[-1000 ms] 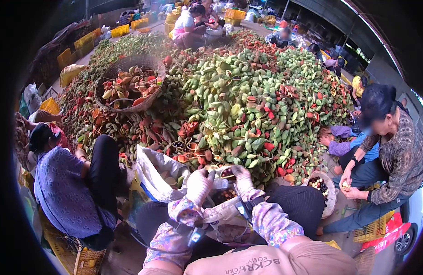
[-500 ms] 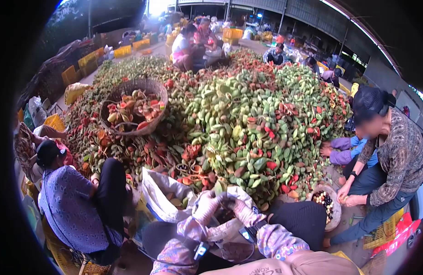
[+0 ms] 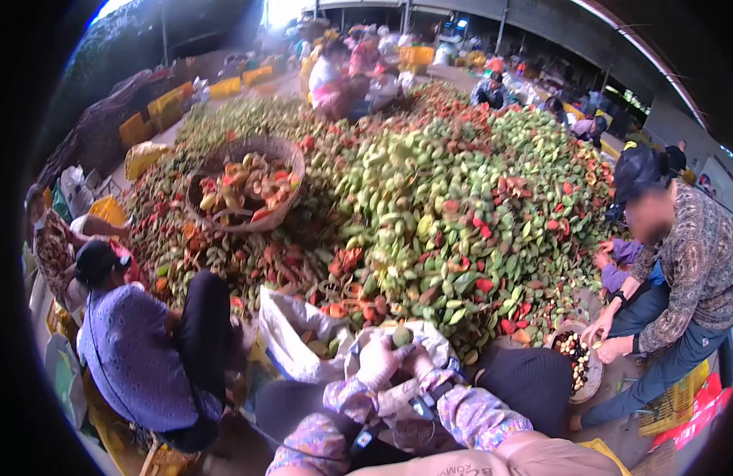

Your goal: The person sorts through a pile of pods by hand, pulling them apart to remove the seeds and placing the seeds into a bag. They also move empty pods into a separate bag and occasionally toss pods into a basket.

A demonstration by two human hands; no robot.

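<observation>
My left hand (image 3: 377,363), in a pale glove, is closed with its fingers around a greenish-brown pod (image 3: 402,336) that shows above the fingertips. Close beside it is my right hand (image 3: 419,365), its fingers bent inward and partly hidden; what they hold, if anything, does not show. Both hands are over the mouth of a white sack (image 3: 431,336) between my knees. To the left, a second white sack (image 3: 280,329) stands open with several pods inside. The big heap of green and red pods (image 3: 430,230) rises just beyond.
A wicker basket (image 3: 291,202) of split pods rests on the heap. At right, a person (image 3: 692,254) works over a bowl of dark and pale seeds (image 3: 598,381). Another person (image 3: 136,349) sits at left. Yellow crates (image 3: 676,404) stand around.
The whole view has shifted slightly, so the scene sits further right. The pod now shows rounder above my left hand, and my hands remain together over the sack.
</observation>
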